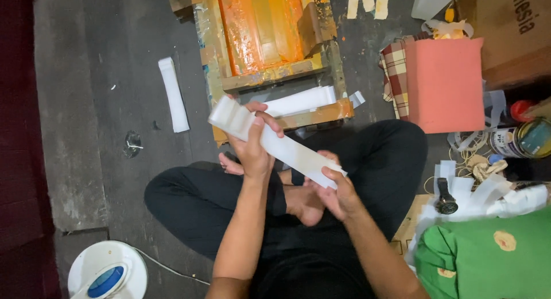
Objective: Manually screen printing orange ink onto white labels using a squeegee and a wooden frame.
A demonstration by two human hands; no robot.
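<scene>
Two hands grip one long white strip [275, 141] just in front of the orange-stained wooden frame [270, 40] — left hand [252, 152] closed on its upper end, right hand [338, 193] pinching its lower end — while another strip [301, 101] lies against that frame, untouched.

We see the scene under even, fairly bright overhead light, with no hard shadows — only soft darkening under the crossed legs and along the far left edge, where the floor [103, 58] falls off into deep red-black. Wet glare shines off the orange frame [261, 29]. Our right hand [338, 190] and the near end of the white strip [275, 141] are slightly smeared by motion, while the left hand [252, 149] stays sharper. Straight lines bow a little near the corners — a wide lens.
</scene>
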